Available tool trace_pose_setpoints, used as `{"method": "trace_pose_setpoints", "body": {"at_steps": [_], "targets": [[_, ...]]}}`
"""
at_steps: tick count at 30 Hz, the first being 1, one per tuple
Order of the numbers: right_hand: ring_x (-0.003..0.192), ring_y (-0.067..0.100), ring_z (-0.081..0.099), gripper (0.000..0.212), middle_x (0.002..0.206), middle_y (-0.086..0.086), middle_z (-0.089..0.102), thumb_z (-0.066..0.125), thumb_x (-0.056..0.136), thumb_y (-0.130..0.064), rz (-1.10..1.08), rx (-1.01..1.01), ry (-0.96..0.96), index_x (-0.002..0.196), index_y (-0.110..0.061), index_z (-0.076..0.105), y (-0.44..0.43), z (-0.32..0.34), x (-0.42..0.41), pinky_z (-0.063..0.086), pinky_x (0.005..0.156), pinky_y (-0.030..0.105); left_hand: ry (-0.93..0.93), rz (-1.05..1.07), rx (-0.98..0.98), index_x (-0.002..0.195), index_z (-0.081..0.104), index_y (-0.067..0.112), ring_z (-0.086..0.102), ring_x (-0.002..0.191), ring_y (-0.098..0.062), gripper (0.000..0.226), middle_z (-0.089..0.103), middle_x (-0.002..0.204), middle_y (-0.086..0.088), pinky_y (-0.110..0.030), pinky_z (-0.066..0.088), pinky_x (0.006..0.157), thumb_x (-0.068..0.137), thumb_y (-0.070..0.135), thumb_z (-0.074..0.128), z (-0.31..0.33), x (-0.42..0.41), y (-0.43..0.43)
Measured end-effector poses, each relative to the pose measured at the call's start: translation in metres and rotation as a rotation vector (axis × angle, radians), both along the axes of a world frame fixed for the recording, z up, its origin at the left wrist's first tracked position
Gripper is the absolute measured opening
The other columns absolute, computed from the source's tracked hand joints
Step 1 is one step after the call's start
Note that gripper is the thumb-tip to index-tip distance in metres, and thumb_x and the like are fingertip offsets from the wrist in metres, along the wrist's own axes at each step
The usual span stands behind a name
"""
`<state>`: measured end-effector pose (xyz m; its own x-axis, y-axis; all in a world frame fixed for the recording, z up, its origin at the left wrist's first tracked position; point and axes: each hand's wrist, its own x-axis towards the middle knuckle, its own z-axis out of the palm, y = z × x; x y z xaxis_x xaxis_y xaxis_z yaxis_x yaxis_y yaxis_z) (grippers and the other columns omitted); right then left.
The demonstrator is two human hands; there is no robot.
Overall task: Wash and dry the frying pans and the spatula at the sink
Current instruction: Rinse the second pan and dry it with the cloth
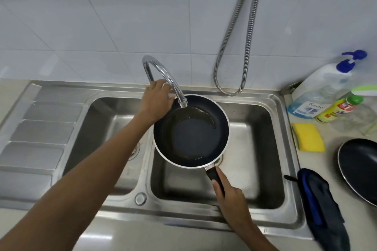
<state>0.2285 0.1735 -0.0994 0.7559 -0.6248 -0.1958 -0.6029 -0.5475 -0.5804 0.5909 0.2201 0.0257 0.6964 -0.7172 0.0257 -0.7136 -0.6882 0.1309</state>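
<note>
Right grip [228, 195] clenched on frying pan [190, 130] handle, left grip [157, 98] grasping faucet [163, 75], water pooled in pan, two pans, second pan [359, 167] on tabletop [318, 161], two bottles, one sponge [309, 136]

A: Colours at the sink [263, 96]?
B: Grey steel; held pan [190, 131] dark navy inside, white rim, black handle [214, 175].
A: On the beige surface [318, 161]?
B: Yellow sponge [309, 137]; clear bottle [318, 91] with blue liquid and blue pump; yellow bottle [338, 111] with green cap; dark blue cloth [318, 195]; second black pan [360, 168].

R hand [230, 197] grips pan [190, 131] (under tap [165, 76]).
</note>
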Motion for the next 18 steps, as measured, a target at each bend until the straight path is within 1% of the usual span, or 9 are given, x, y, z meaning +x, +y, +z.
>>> {"method": "trace_pose_setpoints", "body": {"at_steps": [1,3,5,7,9,12,14,16,18], "targets": [[0.065,0.022,0.065,0.074,0.079,0.003,0.072,0.013,0.095,-0.075,-0.002,-0.007,-0.014,0.152,-0.036,0.040,0.000,-0.002,0.000,0.058,0.066,0.038,-0.049,-0.025,0.071,0.132,0.058,0.006,0.046,0.136,-0.033,0.043,0.051,0.145,-0.014,-0.048,0.040,0.111,0.098,0.032,0.057,-0.005,0.006,0.000],[0.064,0.019,0.064,0.078,0.079,0.001,0.072,0.009,0.092,-0.078,0.001,-0.006,-0.027,0.152,-0.036,0.038,0.000,-0.004,-0.001,0.059,0.066,0.035,-0.058,-0.022,0.140,0.138,0.052,0.007,0.046,0.138,-0.031,0.047,0.050,0.146,-0.013,-0.049,0.039,0.112,0.098,0.031,0.056,-0.014,0.011,0.000],[0.065,0.017,0.065,0.083,0.081,0.000,0.073,0.004,0.089,-0.081,0.007,0.004,-0.027,0.153,-0.037,0.034,-0.001,-0.003,-0.001,0.058,0.068,0.031,-0.056,0.012,0.114,0.135,0.052,0.007,0.053,0.130,-0.030,0.041,0.056,0.137,-0.012,-0.047,0.043,0.106,0.100,0.028,0.053,-0.020,0.010,-0.001],[0.069,0.018,0.067,0.086,0.086,0.001,0.074,0.002,0.087,-0.083,0.008,0.012,-0.018,0.154,-0.038,0.032,-0.002,-0.002,-0.001,0.059,0.072,0.034,-0.070,0.035,0.058,0.130,0.055,0.007,0.056,0.124,-0.029,0.037,0.059,0.132,-0.011,-0.045,0.045,0.101,0.099,0.027,0.053,-0.023,0.005,-0.001],[0.073,0.020,0.068,0.084,0.088,0.002,0.074,0.003,0.088,-0.082,0.006,0.018,-0.010,0.155,-0.040,0.031,-0.002,-0.002,-0.001,0.059,0.074,0.036,-0.036,0.070,-0.002,0.128,0.055,0.007,0.058,0.123,-0.030,0.037,0.058,0.133,-0.011,-0.046,0.047,0.100,0.098,0.027,0.056,-0.028,-0.003,0.005],[0.075,0.022,0.068,0.073,0.091,0.003,0.075,0.013,0.093,-0.071,0.013,0.023,-0.005,0.155,-0.038,0.031,-0.004,0.003,-0.001,0.057,0.074,0.036,0.026,0.127,-0.047,0.138,0.050,0.007,0.054,0.130,-0.032,0.048,0.052,0.146,-0.010,-0.048,0.044,0.106,0.095,0.026,0.062,-0.039,-0.018,0.022],[0.076,0.021,0.068,0.066,0.093,0.003,0.075,0.023,0.096,-0.064,0.024,0.026,-0.014,0.155,-0.036,0.031,-0.004,0.006,0.000,0.056,0.075,0.035,0.062,0.161,-0.032,0.146,0.044,0.007,0.050,0.136,-0.032,0.057,0.046,0.153,-0.010,-0.048,0.042,0.109,0.095,0.026,0.062,-0.048,-0.028,0.034],[0.076,0.020,0.068,0.062,0.094,0.003,0.075,0.029,0.099,-0.059,0.024,0.028,-0.016,0.155,-0.034,0.032,-0.005,0.008,0.001,0.056,0.075,0.033,0.119,0.181,0.021,0.154,0.035,0.009,0.046,0.140,-0.032,0.063,0.039,0.160,-0.010,-0.050,0.041,0.111,0.098,0.028,0.058,-0.059,-0.036,0.045],[0.073,0.016,0.067,0.061,0.090,0.001,0.074,0.029,0.100,-0.059,0.029,0.023,-0.029,0.155,-0.033,0.033,-0.005,0.006,0.000,0.057,0.073,0.031,0.196,0.168,0.095,0.159,0.025,0.011,0.040,0.145,-0.032,0.065,0.027,0.167,-0.009,-0.053,0.039,0.111,0.103,0.032,0.050,-0.071,-0.042,0.053]]}}
